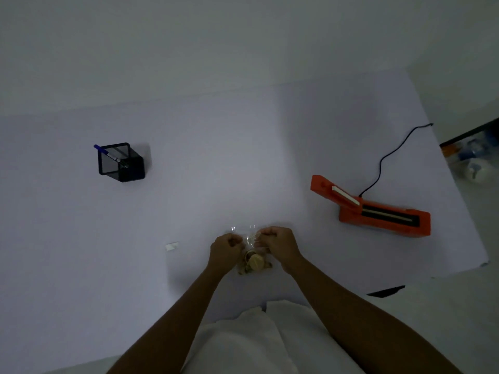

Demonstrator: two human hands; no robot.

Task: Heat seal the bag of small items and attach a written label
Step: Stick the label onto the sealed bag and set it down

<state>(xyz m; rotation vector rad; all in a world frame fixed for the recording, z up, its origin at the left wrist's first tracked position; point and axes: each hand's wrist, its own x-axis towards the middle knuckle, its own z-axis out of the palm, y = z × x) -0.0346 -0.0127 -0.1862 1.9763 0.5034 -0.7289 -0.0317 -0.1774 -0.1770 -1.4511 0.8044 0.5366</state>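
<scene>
A clear plastic bag (252,240) with small tan items in its bottom lies on the white table near the front middle. My left hand (225,248) pinches the bag's left edge and my right hand (279,242) pinches its right edge, both with curled fingers. An orange heat sealer (378,211) sits to the right with its lid raised and a black cord running back from it. A small white label (172,246) lies on the table left of my hands. A blue pen (108,153) stands in a black mesh holder (121,163) at the far left.
The white table (216,157) ends at the right, where a cluttered shelf or box (472,157) shows beyond the edge. The sealer's black cord (388,157) trails over the table's right side. A dark strip (386,290) lies at the table's front right corner.
</scene>
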